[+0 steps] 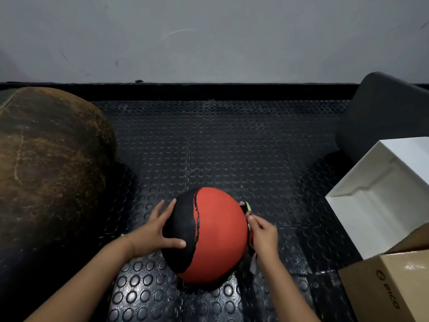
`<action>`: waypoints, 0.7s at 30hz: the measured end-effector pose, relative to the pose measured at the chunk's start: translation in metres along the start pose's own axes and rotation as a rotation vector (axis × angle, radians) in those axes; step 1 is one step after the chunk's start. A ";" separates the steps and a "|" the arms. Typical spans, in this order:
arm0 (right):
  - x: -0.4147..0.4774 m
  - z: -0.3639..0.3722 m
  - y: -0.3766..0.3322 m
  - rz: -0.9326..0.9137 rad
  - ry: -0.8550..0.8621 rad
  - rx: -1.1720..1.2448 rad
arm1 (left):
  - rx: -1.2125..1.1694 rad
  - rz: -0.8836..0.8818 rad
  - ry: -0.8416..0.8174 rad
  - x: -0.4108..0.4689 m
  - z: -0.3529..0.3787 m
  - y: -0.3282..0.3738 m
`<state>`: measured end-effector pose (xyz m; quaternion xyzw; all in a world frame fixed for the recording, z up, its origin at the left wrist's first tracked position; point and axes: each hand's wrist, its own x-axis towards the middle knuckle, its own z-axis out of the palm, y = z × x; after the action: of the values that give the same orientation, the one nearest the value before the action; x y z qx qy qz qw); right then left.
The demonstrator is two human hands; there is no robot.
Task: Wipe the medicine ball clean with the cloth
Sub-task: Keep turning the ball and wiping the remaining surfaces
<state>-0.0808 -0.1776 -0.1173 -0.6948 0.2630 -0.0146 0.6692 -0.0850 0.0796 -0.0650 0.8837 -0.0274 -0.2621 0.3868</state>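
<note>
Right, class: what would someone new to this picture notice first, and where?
The red and black ball, low in the middle on the studded black mat, stands out. The left hand lies flat on its black side; the right hand holds a cloth against its red side. A big worn brown ball fills the left edge.

Studded floor mat carries medicine ball; brown ball; white box; cardboard box.

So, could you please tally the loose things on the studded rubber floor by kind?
Balls: 2, red-and-black rubber medicine ball and big worn brown leather ball.
Boxes: 2, open white box and brown cardboard box.
Cloths: 1, dark cloth in the right hand.
Blocks: 1, dark grey rounded block.
Total: 6.
</note>
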 end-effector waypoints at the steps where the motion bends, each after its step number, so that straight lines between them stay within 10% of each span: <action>1: -0.005 0.001 0.000 -0.024 -0.001 -0.005 | 0.044 -0.020 -0.018 0.002 -0.006 0.004; 7: -0.020 0.006 0.004 -0.148 0.097 -0.107 | 0.126 -0.019 -0.006 0.015 0.000 0.036; 13: -0.049 0.043 -0.020 -0.699 -0.009 -0.407 | 0.234 0.031 0.062 0.017 0.008 0.030; 21: 0.019 0.043 -0.065 -0.273 -0.139 -0.503 | 0.272 0.009 0.043 0.024 0.003 0.039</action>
<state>-0.0264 -0.1475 -0.0668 -0.8671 0.1161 0.0087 0.4843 -0.0597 0.0441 -0.0502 0.9332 -0.0584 -0.2353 0.2653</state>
